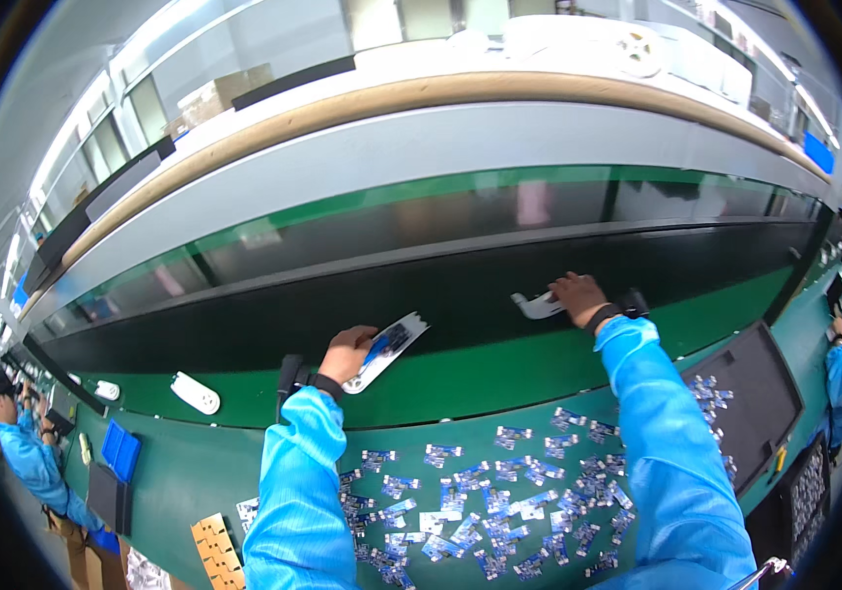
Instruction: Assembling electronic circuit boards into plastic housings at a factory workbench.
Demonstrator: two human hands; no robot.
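Observation:
My left hand (pixel 347 356) is closed on the lower end of a long white plastic housing (pixel 377 370). Dark and blue parts show inside this tilted housing, at the near edge of the black conveyor belt (pixel 460 285). Farther right, my right hand (pixel 580 297) has its fingers curled over one end of a curved white plastic piece (pixel 536 308), above the belt. Its fingertips are partly hidden. Between my forearms, many small blue-and-white circuit boards (pixel 499 497) lie scattered on the green table (pixel 411 411).
Another white housing (pixel 195 392) rests on the green strip at left. Blue bins (pixel 121 450) and a brown cardboard divider (pixel 216 553) stand at the left. A dark tray (pixel 750 393) lies at right. A shelf with a wooden-coloured edge (pixel 440 93) spans the back. Co-workers (pixel 32 457) sit at both sides.

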